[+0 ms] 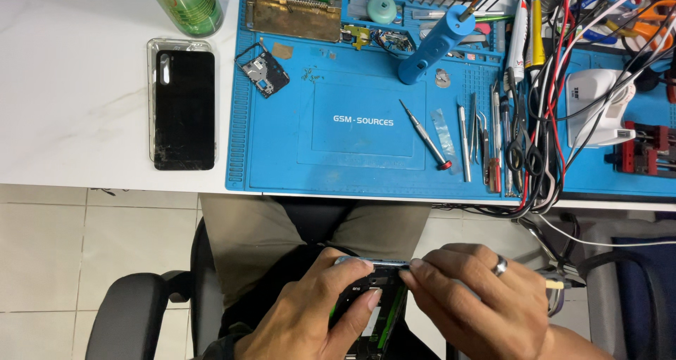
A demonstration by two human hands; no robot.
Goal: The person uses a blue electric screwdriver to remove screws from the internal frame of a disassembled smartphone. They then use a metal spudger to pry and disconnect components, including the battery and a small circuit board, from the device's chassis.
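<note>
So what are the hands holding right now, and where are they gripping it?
Both hands hold an opened phone over the lap. The left hand and the right hand pinch its top edge between fingertips.

You hold an opened phone over your lap, below the table edge, your left hand and right hand both pinching its top edge. On the blue work mat lie a screwdriver and tweezers; a black back cover rests on the white table.
</note>
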